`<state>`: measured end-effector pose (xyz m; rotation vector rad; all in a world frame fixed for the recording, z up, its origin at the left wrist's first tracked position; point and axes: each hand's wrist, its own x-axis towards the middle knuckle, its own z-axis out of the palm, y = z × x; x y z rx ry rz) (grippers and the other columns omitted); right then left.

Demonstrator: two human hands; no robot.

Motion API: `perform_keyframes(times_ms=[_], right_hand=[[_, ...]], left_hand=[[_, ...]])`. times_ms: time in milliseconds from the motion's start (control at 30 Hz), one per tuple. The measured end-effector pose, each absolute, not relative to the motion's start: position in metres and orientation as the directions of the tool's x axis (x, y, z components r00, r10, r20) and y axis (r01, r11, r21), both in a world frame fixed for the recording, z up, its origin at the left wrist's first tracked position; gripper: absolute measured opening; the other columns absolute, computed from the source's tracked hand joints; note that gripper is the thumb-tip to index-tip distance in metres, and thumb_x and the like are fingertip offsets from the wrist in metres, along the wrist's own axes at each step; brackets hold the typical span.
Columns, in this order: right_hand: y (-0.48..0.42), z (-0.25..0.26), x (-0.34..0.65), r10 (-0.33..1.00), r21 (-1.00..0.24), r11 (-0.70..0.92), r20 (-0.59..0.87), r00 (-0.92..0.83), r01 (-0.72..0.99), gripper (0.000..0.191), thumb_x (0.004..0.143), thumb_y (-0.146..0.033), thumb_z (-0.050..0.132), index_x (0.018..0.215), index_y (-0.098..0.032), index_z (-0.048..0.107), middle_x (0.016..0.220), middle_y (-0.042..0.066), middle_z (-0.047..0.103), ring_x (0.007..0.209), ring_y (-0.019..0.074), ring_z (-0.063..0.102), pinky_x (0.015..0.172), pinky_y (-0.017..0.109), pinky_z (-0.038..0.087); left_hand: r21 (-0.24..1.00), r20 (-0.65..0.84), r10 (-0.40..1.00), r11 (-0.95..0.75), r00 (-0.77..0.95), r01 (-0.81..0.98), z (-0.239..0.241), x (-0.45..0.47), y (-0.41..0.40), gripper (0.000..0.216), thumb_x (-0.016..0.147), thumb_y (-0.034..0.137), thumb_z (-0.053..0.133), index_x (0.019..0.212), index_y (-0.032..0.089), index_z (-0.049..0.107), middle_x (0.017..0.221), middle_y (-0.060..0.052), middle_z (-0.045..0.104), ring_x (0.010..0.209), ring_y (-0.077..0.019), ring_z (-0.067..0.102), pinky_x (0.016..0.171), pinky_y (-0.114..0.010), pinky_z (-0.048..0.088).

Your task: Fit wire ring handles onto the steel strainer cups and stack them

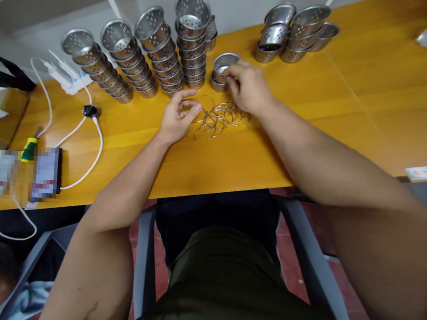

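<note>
My right hand (247, 87) reaches forward and its fingers close on the rim of a small perforated steel cup (223, 64) that sits on top of another one. My left hand (178, 117) rests on the yellow wooden table (347, 105) with thumb and fingers pinched on a thin wire ring (199, 106). Between the hands lies a loose pile of wire rings (219, 119).
Several tall leaning stacks of perforated steel cups (158, 50) line the far edge, and a tipped heap of cups (297, 32) lies at the back right. A white cable (90, 157), a green-handled screwdriver (29, 148) and a phone (46, 174) lie left. A card (422, 173) sits right.
</note>
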<state>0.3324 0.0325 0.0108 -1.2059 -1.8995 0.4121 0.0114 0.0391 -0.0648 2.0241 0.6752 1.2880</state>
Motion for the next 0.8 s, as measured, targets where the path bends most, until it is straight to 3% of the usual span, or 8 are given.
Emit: perform_keyframes(times_ms=[167,367,500,667,800], right_hand=[[0.037,-0.002,0.324,0.89,-0.621,0.447,0.379,-0.252,0.644,0.054,0.114,-0.09,0.061,0.105,-0.039,0.074,0.119,0.008,0.09,0.135,0.0404,0.064,0.132,0.065,0.051],[0.024,0.02,0.316,0.96,-0.512,0.27,0.207,-0.188,0.816,0.025,0.13,-0.041,0.065,0.107,-0.03,0.067,0.14,0.008,0.089,0.134,0.0347,0.072,0.135,0.06,0.054],[0.013,0.035,0.311,0.966,-0.431,0.26,0.131,-0.225,0.864,0.012,0.128,-0.028,0.063,0.122,-0.029,0.074,0.158,0.011,0.087,0.145,0.038,0.076,0.136,0.061,0.058],[0.01,0.037,0.33,0.92,-0.498,0.365,0.321,-0.224,0.787,0.031,0.124,-0.044,0.07,0.153,-0.043,0.077,0.176,0.004,0.08,0.164,0.0374,0.067,0.148,0.06,0.054],[0.021,0.04,0.369,0.874,-0.513,0.307,0.486,-0.023,0.802,0.038,0.125,-0.031,0.065,0.161,-0.031,0.077,0.18,0.019,0.072,0.169,0.0331,0.065,0.153,0.051,0.047]], left_hand=[[0.737,0.599,0.702,-0.671,0.385,0.078,-0.063,0.013,0.036,0.078,0.116,0.096,0.083,0.165,0.035,0.075,0.17,-0.014,0.08,0.133,-0.0249,0.092,0.092,-0.028,0.077],[0.749,0.582,0.707,-0.658,0.402,0.074,-0.061,0.01,0.035,0.073,0.119,0.09,0.085,0.166,0.035,0.074,0.17,-0.014,0.082,0.135,-0.0246,0.091,0.094,-0.028,0.077],[0.736,0.589,0.695,-0.672,0.412,0.081,-0.059,0.008,0.034,0.07,0.121,0.088,0.084,0.166,0.035,0.073,0.168,-0.014,0.081,0.136,-0.0256,0.091,0.094,-0.029,0.077],[0.722,0.6,0.691,-0.685,0.402,0.101,-0.061,0.005,0.038,0.072,0.12,0.091,0.082,0.166,0.037,0.071,0.173,-0.014,0.077,0.136,-0.0252,0.09,0.094,-0.03,0.077],[0.717,0.591,0.692,-0.686,0.416,0.124,-0.066,0.004,0.042,0.077,0.119,0.096,0.078,0.169,0.037,0.069,0.175,-0.014,0.076,0.136,-0.0252,0.089,0.097,-0.031,0.077]])
